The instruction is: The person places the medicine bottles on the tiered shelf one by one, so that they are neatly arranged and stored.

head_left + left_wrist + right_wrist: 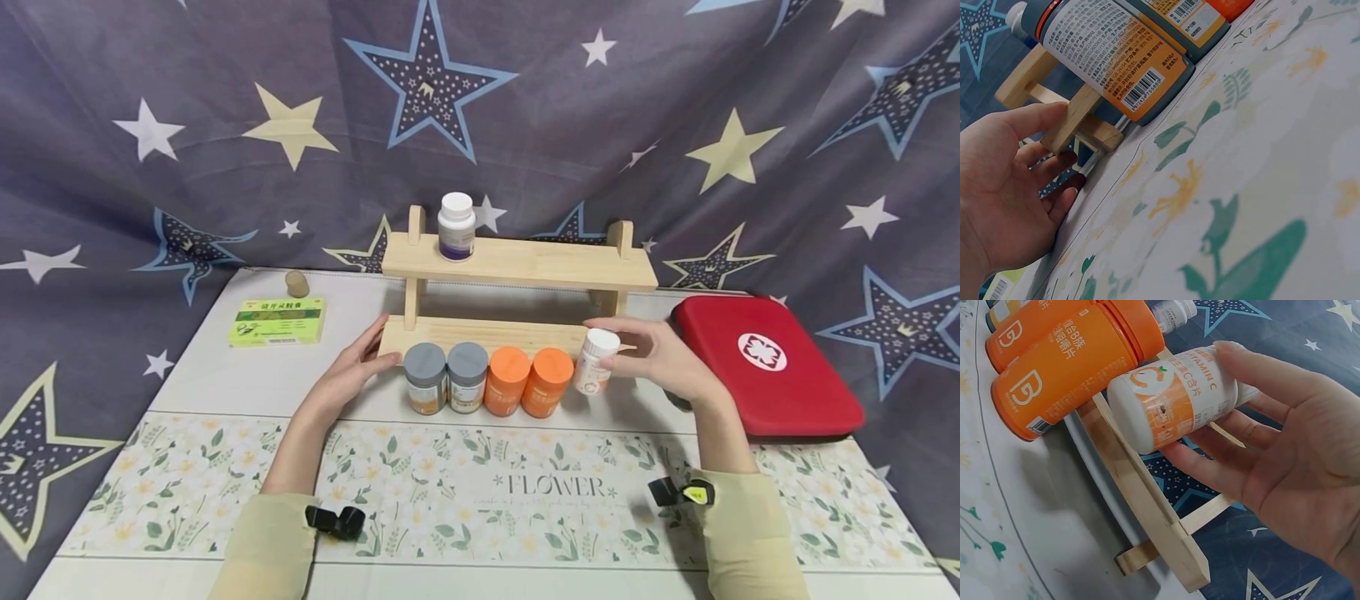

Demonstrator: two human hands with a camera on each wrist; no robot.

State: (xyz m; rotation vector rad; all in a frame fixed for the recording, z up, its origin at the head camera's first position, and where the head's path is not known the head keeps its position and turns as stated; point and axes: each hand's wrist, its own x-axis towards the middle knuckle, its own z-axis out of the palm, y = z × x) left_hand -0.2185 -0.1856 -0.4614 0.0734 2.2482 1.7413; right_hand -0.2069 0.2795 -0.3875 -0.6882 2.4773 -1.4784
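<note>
My right hand (663, 360) holds a small white vitamin C bottle (592, 372) with an orange label, tilted, at the right front of a two-tier wooden shelf (525, 260). In the right wrist view, thumb and fingers grip the bottle (1172, 394) near its cap, its base in the air. My left hand (345, 375) is at the shelf's left end; in the left wrist view, its thumb and fingers pinch the lower board (1079, 115). Before the lower board stand two grey-lidded jars (425, 385) and two orange jars (507, 390) in a row.
A white-capped bottle (457, 227) stands on the upper board's left part. On the left lie a green-yellow medicine box (277, 322) and a small brown cylinder (297, 284). A red first-aid case (810, 379) lies at right. A star-patterned cloth (540, 100) hangs behind the table.
</note>
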